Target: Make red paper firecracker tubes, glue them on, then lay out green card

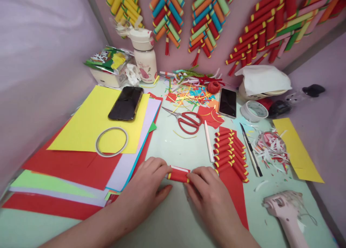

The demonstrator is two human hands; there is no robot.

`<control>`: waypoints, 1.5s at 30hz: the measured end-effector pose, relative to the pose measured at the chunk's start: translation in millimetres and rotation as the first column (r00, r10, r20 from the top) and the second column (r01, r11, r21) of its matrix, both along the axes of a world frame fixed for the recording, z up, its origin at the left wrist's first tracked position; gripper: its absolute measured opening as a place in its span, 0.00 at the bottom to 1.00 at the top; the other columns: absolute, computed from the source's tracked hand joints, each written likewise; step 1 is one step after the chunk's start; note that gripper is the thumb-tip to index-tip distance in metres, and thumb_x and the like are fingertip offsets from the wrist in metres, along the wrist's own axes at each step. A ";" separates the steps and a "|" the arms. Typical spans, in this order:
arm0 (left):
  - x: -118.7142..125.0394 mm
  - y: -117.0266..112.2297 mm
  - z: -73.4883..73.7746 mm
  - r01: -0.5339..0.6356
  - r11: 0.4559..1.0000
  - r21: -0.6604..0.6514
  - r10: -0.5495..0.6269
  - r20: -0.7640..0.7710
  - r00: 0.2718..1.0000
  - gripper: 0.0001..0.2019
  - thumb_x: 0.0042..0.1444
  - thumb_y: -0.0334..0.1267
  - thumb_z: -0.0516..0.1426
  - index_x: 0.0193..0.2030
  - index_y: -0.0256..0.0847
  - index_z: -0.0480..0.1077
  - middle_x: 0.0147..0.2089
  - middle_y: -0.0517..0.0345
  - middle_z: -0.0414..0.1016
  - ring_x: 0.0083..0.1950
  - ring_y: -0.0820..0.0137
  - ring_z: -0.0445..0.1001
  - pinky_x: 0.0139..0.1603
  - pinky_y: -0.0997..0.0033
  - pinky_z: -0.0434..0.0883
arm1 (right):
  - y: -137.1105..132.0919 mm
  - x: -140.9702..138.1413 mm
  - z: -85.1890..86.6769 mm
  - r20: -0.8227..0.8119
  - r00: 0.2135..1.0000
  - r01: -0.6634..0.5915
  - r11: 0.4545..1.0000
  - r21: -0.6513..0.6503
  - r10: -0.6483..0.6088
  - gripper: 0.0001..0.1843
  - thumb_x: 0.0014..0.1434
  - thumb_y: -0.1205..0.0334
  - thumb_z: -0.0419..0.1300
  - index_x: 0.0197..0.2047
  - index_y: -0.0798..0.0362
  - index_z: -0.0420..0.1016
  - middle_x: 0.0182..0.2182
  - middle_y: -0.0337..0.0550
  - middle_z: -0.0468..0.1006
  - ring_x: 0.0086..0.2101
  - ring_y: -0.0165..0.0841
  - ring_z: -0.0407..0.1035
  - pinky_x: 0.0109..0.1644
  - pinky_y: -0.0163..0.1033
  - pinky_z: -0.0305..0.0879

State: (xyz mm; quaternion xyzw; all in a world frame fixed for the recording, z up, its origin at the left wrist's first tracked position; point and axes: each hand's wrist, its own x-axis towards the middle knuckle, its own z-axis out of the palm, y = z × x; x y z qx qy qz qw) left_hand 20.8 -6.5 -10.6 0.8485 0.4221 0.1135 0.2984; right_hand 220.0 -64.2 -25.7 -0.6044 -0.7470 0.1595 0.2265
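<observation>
Nearer than the red-handled scissors [181,115], the right hand [209,188] and the left hand [150,179] bend their fingers at the two ends of a small red paper roll [178,175], touching it; whether they grip or only press, I cannot tell. The roll's long axis runs left to right, its right end slightly nearer the body, a pale strip [178,167] along its far edge. Right of the scissors and nearer lies a string of red rolls [229,155]. A white stick [208,141] lies just right of the scissors' handles, pointing away. Beyond them, rightward, is a phone [227,102].
</observation>
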 end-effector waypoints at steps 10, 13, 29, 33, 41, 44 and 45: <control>3.8 -3.8 -7.6 -0.043 0.979 0.201 0.052 -0.038 0.998 0.32 0.57 0.35 0.59 0.66 0.46 0.53 0.44 0.53 0.70 0.46 0.61 0.69 0.48 0.59 0.69 | 0.1 -0.9 -0.3 0.032 0.999 -0.007 0.999 0.034 0.006 0.06 0.64 0.66 0.55 0.39 0.51 0.74 0.34 0.44 0.71 0.35 0.36 0.64 0.38 0.42 0.62; 5.3 -5.1 -7.8 -0.014 0.968 0.251 0.017 -0.009 1.000 0.36 0.56 0.31 0.58 0.69 0.47 0.47 0.49 0.51 0.69 0.51 0.60 0.68 0.51 0.59 0.67 | 0.9 -1.1 0.1 0.031 0.999 -0.015 0.999 0.046 0.014 0.07 0.64 0.66 0.55 0.37 0.52 0.74 0.33 0.44 0.70 0.34 0.35 0.63 0.37 0.41 0.62; 15.3 -9.3 -7.0 0.135 0.976 0.174 -0.122 -0.082 0.989 0.21 0.62 0.31 0.52 0.62 0.38 0.58 0.45 0.52 0.74 0.47 0.61 0.69 0.49 0.57 0.66 | 0.2 -2.0 14.7 0.086 0.996 0.004 1.000 -0.008 -0.004 0.13 0.56 0.63 0.61 0.46 0.54 0.70 0.42 0.47 0.70 0.42 0.41 0.62 0.45 0.45 0.60; 15.4 -8.4 -7.4 0.117 0.982 0.150 -0.106 -0.078 0.991 0.19 0.63 0.32 0.51 0.61 0.38 0.60 0.45 0.52 0.74 0.47 0.61 0.69 0.49 0.57 0.66 | 0.4 -5.0 11.0 0.106 0.994 -0.024 0.999 -0.033 0.027 0.05 0.62 0.65 0.56 0.41 0.53 0.71 0.38 0.45 0.71 0.40 0.38 0.62 0.43 0.42 0.59; 15.6 -6.0 -7.0 0.050 0.998 0.041 -0.051 0.024 0.998 0.17 0.64 0.34 0.51 0.59 0.37 0.63 0.47 0.50 0.74 0.49 0.63 0.69 0.51 0.61 0.67 | 0.0 -11.1 3.9 0.189 0.982 0.031 0.992 -0.119 -0.008 0.05 0.65 0.67 0.53 0.40 0.54 0.69 0.37 0.46 0.69 0.38 0.39 0.59 0.40 0.43 0.56; 17.3 -5.0 -4.8 0.026 1.000 0.010 -0.026 0.001 1.000 0.17 0.63 0.34 0.51 0.59 0.37 0.64 0.48 0.50 0.73 0.49 0.63 0.70 0.51 0.60 0.67 | 0.7 -11.5 4.6 0.198 0.980 0.029 0.992 -0.127 -0.004 0.04 0.65 0.67 0.53 0.40 0.54 0.69 0.37 0.45 0.68 0.38 0.39 0.59 0.39 0.43 0.55; 18.0 -4.6 -3.6 0.024 1.000 0.006 -0.024 -0.009 1.000 0.16 0.63 0.34 0.52 0.58 0.38 0.65 0.47 0.51 0.74 0.48 0.63 0.70 0.50 0.60 0.67 | 1.0 -11.3 4.7 0.190 0.982 0.026 0.992 -0.125 -0.002 0.05 0.65 0.67 0.53 0.40 0.54 0.69 0.37 0.45 0.68 0.38 0.39 0.59 0.39 0.43 0.55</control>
